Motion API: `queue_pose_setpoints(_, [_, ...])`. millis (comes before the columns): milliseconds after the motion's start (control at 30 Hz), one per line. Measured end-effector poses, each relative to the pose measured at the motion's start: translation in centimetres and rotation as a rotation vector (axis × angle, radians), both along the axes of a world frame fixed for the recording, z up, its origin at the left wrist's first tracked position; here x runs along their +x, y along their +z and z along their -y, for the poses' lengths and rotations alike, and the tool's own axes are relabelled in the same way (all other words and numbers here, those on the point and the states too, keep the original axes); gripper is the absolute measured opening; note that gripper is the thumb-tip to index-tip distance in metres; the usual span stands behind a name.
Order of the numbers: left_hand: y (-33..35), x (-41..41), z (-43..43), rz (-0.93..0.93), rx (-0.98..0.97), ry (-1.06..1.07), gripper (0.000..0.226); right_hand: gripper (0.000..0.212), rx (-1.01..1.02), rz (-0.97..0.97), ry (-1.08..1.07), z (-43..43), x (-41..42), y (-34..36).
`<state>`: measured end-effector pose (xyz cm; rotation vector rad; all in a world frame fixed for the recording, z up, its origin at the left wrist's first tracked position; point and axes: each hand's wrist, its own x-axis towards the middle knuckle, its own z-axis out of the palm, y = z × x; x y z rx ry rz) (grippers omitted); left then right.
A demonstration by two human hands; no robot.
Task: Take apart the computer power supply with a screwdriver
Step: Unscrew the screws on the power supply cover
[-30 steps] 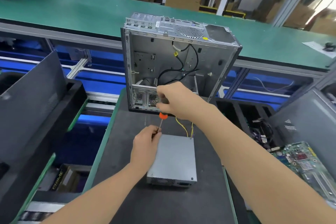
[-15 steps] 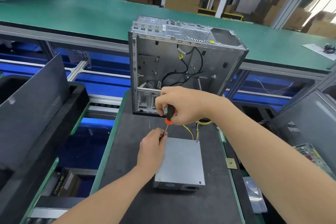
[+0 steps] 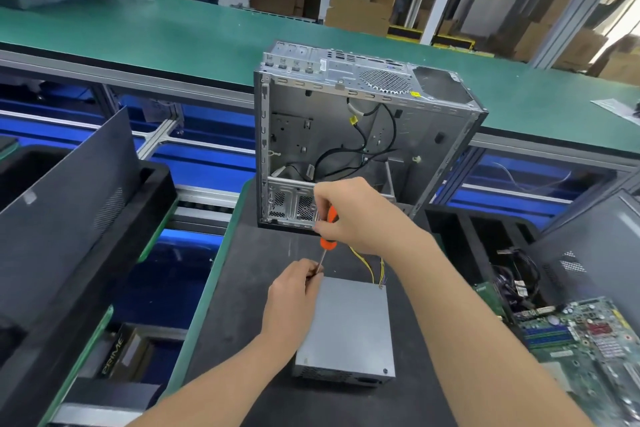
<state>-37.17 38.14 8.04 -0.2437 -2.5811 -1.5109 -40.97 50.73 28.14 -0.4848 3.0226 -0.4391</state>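
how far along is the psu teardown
Done: the power supply is out of the case and lies on the mat. In hand: the right hand grips the screwdriver by its handle, and the left hand pinches its shaft at the supply's far left corner. Left: the supply is closed, and a screw shows at its near right corner.

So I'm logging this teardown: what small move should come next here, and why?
Probably turn the screwdriver with the right hand to loosen a screw: the left hand pinches its shaft, steadying the tip at the power supply's far left corner. The screw itself is hidden.
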Motion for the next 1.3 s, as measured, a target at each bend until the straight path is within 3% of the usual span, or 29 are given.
queue_pose_setpoints(167, [-0.1, 0.0, 0.1, -0.006, 0.013, 0.000, 0.007, 0.028, -0.066, 0.123, 0.252, -1.5, -0.8, 1.5])
queue_pose_setpoints(367, [0.3, 0.1, 0.0, -0.009, -0.002, 0.001, 0.006, 0.022, 0.036, 0.097, 0.435, -1.1, -0.5, 2.2])
queue_pose_setpoints(433, [0.6, 0.1, 0.0, 0.000, -0.006, 0.000, 0.010, 0.016, 0.106, 0.015, 0.266, -0.4, 0.1, 1.6])
queue_pose_setpoints(533, [0.8, 0.1, 0.0, -0.003, -0.019, 0.001, 0.015, 0.058, 0.269, -0.108, -0.240, 1.3, 0.7, 0.3])
queue_pose_setpoints(633, [0.6, 0.1, 0.0, -0.003, -0.018, 0.004, 0.014, 0.056, 0.217, -0.111, -0.340, 2.1, 0.5, -0.7])
queue_pose_setpoints(733, [0.3, 0.1, 0.0, 0.002, 0.010, 0.008, 0.013, 0.041, 0.208, -0.087, -0.236, 1.8, 0.1, -0.7])
queue_pose_setpoints(867, [0.0, 0.1, 0.0, 0.001, 0.010, 0.000, 0.013, 0.019, 0.186, 0.032, 0.055, 0.9, 0.1, 0.7])
queue_pose_setpoints(1200, [-0.1, 0.0, 0.0, -0.019, 0.006, 0.012, 0.011, 0.027, 0.289, 0.094, 0.466, -0.5, -1.2, 2.9])
queue_pose_setpoints(1300, [-0.1, -0.1, 0.0, -0.016, -0.002, 0.005, 0.017, 0.022, 0.302, 0.084, 0.464, -0.6, -0.9, 3.0])
